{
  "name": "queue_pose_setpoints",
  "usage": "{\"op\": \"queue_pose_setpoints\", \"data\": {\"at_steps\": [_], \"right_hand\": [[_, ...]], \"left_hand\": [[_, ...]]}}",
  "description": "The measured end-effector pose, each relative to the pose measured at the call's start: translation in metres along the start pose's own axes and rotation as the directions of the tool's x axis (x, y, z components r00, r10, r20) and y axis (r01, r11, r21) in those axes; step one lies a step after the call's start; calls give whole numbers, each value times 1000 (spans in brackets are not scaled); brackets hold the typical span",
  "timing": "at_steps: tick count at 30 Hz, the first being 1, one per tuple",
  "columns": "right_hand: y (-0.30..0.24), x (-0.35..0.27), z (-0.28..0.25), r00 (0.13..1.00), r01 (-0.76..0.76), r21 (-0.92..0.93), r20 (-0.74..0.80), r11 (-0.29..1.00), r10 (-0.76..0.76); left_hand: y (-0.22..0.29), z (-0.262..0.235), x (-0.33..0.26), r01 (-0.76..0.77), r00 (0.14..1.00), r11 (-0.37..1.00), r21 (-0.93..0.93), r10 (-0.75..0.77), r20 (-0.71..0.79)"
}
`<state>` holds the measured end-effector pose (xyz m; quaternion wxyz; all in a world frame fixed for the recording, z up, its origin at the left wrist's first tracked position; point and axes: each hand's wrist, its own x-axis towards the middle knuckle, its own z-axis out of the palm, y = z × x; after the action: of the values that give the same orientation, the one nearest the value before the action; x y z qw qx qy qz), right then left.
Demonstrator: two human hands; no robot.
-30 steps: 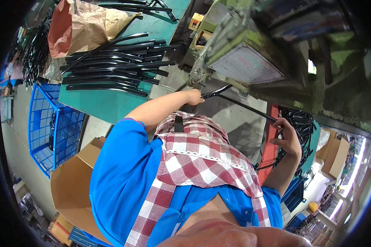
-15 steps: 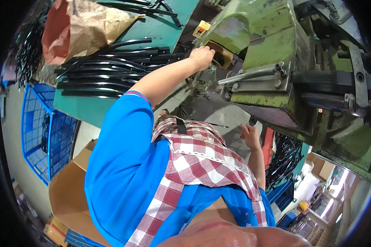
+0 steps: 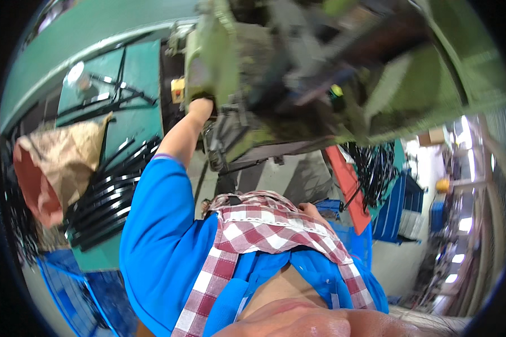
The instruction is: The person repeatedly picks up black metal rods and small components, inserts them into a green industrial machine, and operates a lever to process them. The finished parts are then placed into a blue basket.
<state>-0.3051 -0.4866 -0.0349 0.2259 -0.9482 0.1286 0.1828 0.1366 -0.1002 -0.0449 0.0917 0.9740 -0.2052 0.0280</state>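
Note:
My left hand (image 3: 201, 108) reaches forward to the side of the green machine (image 3: 211, 62). Its fingers go into a dark spot there and are hidden, so what they touch does not show. Close by on the left is a small yellow control box (image 3: 177, 90) with a red button. My right hand (image 3: 312, 212) is low, beside the checked apron (image 3: 270, 222), which covers part of it; its fingers are not clear. Blurred metal parts of the machine (image 3: 320, 56) fill the upper middle.
On the green table (image 3: 143, 67) at left lie black curved strips (image 3: 112, 196) and an open brown paper bag (image 3: 67, 163). A blue wire cage (image 3: 67, 297) stands below. On the right are a red panel (image 3: 348, 191), a black strip pile (image 3: 376, 174) and blue crates (image 3: 402, 202).
The view has swung to the right. My left hand has gone from the open cardboard box into the machine's side. My right hand has dropped from beside the machine to my apron.

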Motion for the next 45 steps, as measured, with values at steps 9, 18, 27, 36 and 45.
{"op": "queue_pose_setpoints", "data": {"at_steps": [9,18,27,36,45], "right_hand": [[23,16,18,998,-17,-54,-57,998,14],[-20,81,25,974,102,95,194,990,-119],[-58,105,26,937,227,38,265,973,-229],[-84,77,24,890,354,21,299,935,-344],[-130,35,-70,909,417,149,-57,897,-413]], "left_hand": [[-41,-13,-45,-128,986,965,-231,99,-130],[-11,-74,-188,281,960,357,-891,-98,264],[-33,-107,-231,471,823,120,-874,-415,387],[-52,-94,-235,389,777,-210,-897,-448,442],[-29,-84,-244,325,822,-4,-946,-494,284]]}}
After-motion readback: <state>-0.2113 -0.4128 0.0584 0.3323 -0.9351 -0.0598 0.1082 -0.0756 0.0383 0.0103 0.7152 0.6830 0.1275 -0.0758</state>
